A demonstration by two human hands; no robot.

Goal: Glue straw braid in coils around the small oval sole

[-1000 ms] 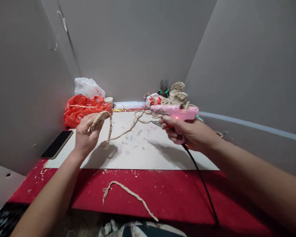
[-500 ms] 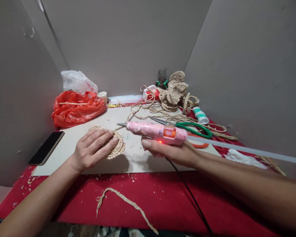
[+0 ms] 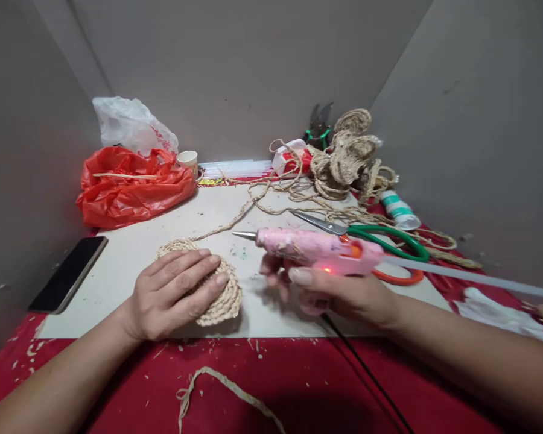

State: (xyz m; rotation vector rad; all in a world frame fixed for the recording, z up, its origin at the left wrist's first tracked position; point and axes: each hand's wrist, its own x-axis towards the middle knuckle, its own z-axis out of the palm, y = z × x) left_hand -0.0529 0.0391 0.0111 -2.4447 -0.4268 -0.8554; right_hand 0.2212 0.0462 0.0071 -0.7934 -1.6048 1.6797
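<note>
My left hand (image 3: 174,294) lies flat, fingers stretched, pressing on a coiled disc of braided straw rope (image 3: 219,295) on the pale board (image 3: 131,253). The rope's loose tail (image 3: 235,220) runs away toward the back. My right hand (image 3: 339,292) grips a pink hot glue gun (image 3: 319,247), its red light on and its metal tip pointing left, just right of the disc and clear of it. A clear glue stick (image 3: 470,276) sticks out of the gun's back. The black cord (image 3: 366,377) trails toward me.
Green and orange scissors (image 3: 375,238) lie behind the gun. A heap of rope and coiled pieces (image 3: 348,160), a red bag (image 3: 131,187), white bag (image 3: 127,123), paper cup (image 3: 187,160), a green-white tube (image 3: 398,208) and a phone (image 3: 67,274) ring the board. A loose braid (image 3: 217,386) lies on red cloth.
My left hand brought the rope coil down from the air and now presses it flat on the board. The right hand lowered the glue gun beside it. The view tilted downward.
</note>
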